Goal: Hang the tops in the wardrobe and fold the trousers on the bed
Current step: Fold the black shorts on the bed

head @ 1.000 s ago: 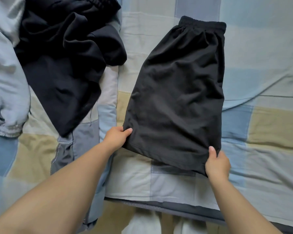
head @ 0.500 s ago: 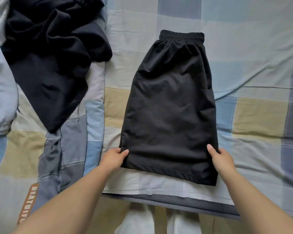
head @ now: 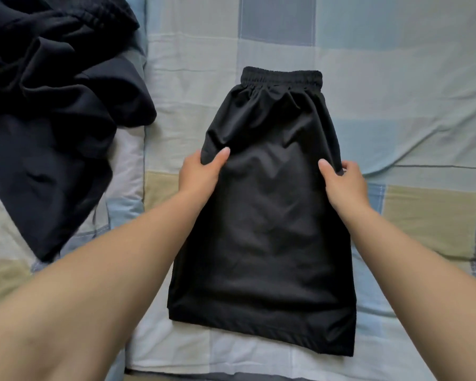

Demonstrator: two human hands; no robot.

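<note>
1. Shorts (head: 270, 215), black and already halved lengthwise, are lying flat on the checked bedspread (head: 396, 92), with the elastic waistband (head: 282, 78) at the far end and the hem nearest the person.
2. The left hand (head: 199, 174) is gripping the left edge about midway up the garment: the thumb is lying on top of the cloth, and the fingers are apparently tucking beneath it, though they are hidden from this angle.
3. The right hand (head: 344, 182) is mirroring that hold on the right edge, its thumb pressing on the top surface and the fingers curling round the side seam.
4. The trouser-folding part of the task is the step in hand; both hands are marking what looks like the crease line for a crosswise fold.
5. The next move is calling for one half to be carried over the other so that hem and waistband meet, with both edges kept level to stop the thin fabric skewing, then for the result to be smoothed flat.
6. A heap of dark garments (head: 52, 105) is lying crumpled at the left of the bed, well apart from the shorts, and seems to be waiting its turn; whether these are tops or trousers is hard to tell.
</note>
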